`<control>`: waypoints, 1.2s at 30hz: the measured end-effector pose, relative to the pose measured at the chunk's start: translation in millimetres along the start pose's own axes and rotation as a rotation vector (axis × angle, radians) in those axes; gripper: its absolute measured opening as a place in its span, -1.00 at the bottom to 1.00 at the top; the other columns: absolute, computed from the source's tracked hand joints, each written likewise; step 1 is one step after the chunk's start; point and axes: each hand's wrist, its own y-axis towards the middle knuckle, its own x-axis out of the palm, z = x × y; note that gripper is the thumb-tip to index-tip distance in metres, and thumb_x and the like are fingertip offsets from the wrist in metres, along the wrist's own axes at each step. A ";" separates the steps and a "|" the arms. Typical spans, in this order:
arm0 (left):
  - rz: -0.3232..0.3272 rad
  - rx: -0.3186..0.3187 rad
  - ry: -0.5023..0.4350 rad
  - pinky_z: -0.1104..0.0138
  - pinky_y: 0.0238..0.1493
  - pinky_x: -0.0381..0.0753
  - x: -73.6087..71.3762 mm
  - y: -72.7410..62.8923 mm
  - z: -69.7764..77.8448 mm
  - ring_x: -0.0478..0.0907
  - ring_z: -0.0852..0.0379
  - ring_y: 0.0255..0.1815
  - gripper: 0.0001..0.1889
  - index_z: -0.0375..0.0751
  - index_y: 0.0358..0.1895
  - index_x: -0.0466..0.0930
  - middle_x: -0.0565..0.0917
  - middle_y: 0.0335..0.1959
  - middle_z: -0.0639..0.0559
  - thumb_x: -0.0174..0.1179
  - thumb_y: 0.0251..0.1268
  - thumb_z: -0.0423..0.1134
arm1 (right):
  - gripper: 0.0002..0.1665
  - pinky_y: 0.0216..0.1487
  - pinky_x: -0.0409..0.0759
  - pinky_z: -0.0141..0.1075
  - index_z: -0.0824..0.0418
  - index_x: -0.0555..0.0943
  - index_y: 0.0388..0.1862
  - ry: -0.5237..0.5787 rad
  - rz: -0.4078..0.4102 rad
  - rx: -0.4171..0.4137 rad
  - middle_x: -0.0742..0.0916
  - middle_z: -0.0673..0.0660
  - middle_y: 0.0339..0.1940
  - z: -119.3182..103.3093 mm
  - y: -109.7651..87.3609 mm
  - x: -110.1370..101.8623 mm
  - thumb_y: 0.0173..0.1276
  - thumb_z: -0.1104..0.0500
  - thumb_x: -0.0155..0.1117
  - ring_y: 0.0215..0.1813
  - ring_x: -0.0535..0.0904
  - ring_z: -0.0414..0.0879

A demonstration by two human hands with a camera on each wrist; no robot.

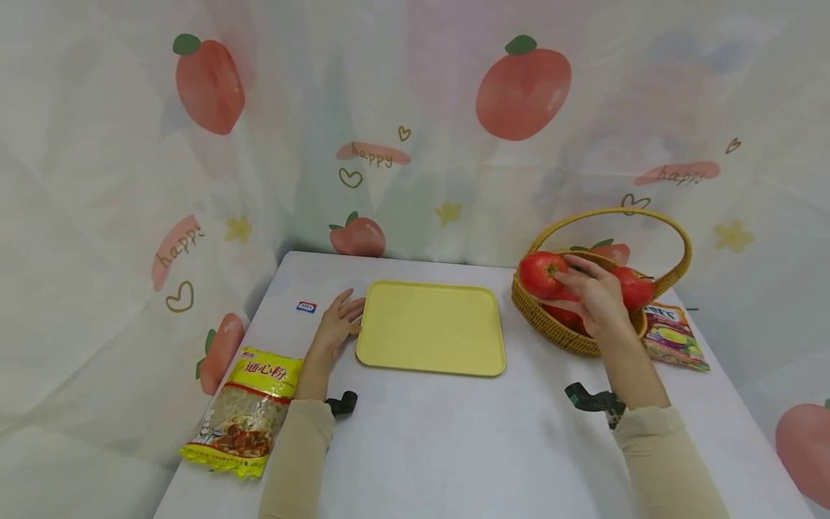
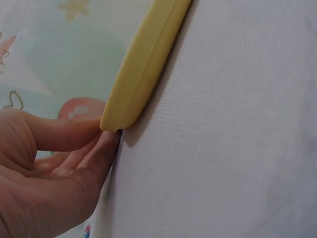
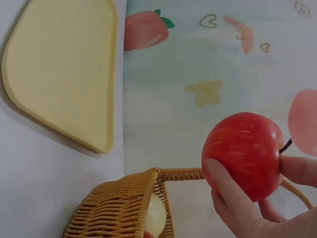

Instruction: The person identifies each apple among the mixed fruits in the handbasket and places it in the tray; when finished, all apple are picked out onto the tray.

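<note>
My right hand (image 1: 593, 295) grips a red apple (image 1: 542, 274) above the left side of a wicker basket (image 1: 551, 324). In the right wrist view, the thumb and fingers sit around the apple (image 3: 242, 156), its dark stem pointing right. Other red fruit (image 1: 632, 288) lies in the basket, partly covered by the hand; a pale round thing (image 3: 156, 215) shows inside its rim. At the left edge of a yellow tray (image 1: 431, 328), my left hand (image 1: 333, 328) pinches the rim (image 2: 133, 74), thumb at its side and fingers at its underside. The tray lies flat on the table.
A yellow bag of pasta (image 1: 246, 411) lies by my left forearm. A small blue and red label (image 1: 306, 307) is on the table (image 1: 441, 440) left of the tray. Right of the basket rests a colourful snack packet (image 1: 674, 335). The basket's tall handle (image 1: 609, 211) arches upward.
</note>
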 end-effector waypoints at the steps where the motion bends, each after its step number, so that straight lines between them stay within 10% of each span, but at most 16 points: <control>1: 0.001 0.000 -0.004 0.12 0.46 0.47 0.0 0.1 -0.3 0.42 -0.07 0.51 0.05 -0.04 0.68 0.10 0.46 0.49 -0.18 0.03 0.11 -0.88 | -0.16 0.14 0.59 0.05 0.06 0.23 0.67 -0.008 0.000 -0.001 0.34 0.11 0.58 0.8 -0.3 2.5 0.50 0.24 0.34 0.62 0.13 0.14; 7: -0.008 0.008 -0.024 0.10 0.46 0.46 -0.6 1.3 -2.4 0.41 -0.09 0.51 -0.04 -0.13 0.63 0.22 0.46 0.49 -0.20 0.01 0.13 -0.88 | -0.16 0.15 0.59 0.07 0.10 0.24 0.65 -0.087 -0.021 -0.010 0.32 0.14 0.56 10.3 -1.0 20.2 0.49 0.18 0.37 0.34 0.42 -0.03; 36: -0.012 0.013 -0.002 0.14 0.48 0.44 -0.7 0.9 -3.7 0.37 -0.05 0.54 -0.23 -0.27 0.52 0.36 0.46 0.50 -0.18 0.03 0.23 -0.82 | -0.38 0.10 0.65 0.17 0.25 0.32 0.53 -0.111 -0.124 0.031 0.44 0.15 0.44 40.3 31.1 97.7 0.55 0.26 0.21 0.20 0.59 0.00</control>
